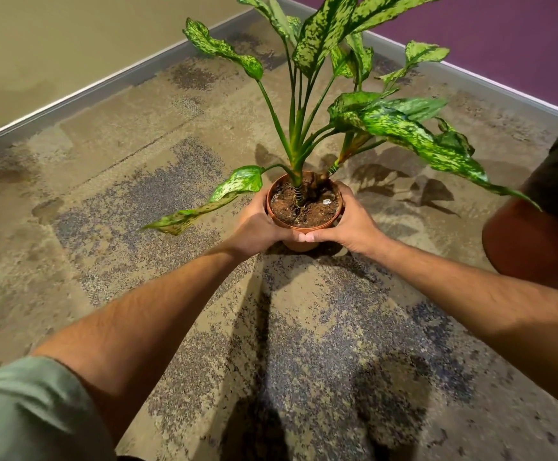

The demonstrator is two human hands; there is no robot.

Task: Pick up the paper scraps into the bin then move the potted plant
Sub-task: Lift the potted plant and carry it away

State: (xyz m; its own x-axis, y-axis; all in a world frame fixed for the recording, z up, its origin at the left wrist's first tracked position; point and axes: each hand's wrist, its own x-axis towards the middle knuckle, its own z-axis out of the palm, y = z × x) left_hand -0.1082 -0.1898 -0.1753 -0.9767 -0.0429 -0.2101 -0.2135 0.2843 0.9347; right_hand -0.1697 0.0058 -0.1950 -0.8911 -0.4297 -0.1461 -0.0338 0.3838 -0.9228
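Note:
A potted plant (304,207) with long speckled green leaves grows from a small terracotta pot of brown soil, in the middle of the head view. My left hand (257,227) grips the pot's left side and my right hand (351,224) grips its right side, thumbs meeting at the near rim. The pot is over the patterned carpet; whether it touches the floor I cannot tell. A small pale fleck lies on the soil. No paper scraps or bin are in view.
Patterned brown and grey carpet (138,194) spreads all around. A beige wall with a grey skirting board (88,94) runs at the left, a purple wall (504,34) at the back right. My bent knee (537,241) is at the right edge.

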